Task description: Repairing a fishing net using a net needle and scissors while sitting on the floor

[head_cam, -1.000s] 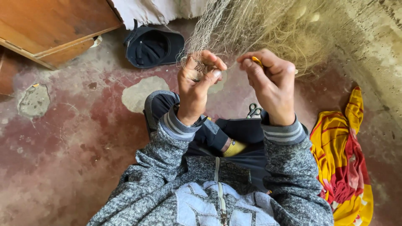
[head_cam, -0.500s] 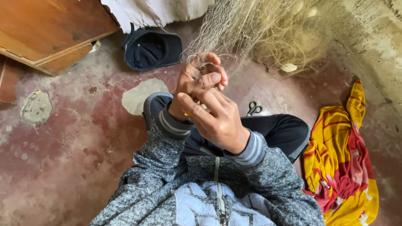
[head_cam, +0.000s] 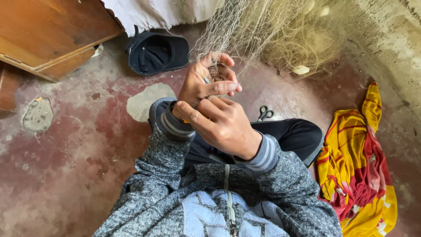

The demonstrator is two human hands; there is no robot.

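A pale, fine-meshed fishing net hangs down from the top of the view. My left hand pinches a bunch of its strands between thumb and fingers. My right hand lies crossed just below and against the left wrist, fingers curled; something small and yellow shows under it, but I cannot tell what it holds. Both arms wear grey knitted sleeves with striped cuffs.
Small scissors lie on the red worn floor beside my dark trouser leg. A dark cap sits upside down at the back, next to a wooden board. A yellow and red cloth lies at the right.
My right hand has swung from the net at the upper right down and left, crossing under my left wrist. My left hand kept its grip on the net.
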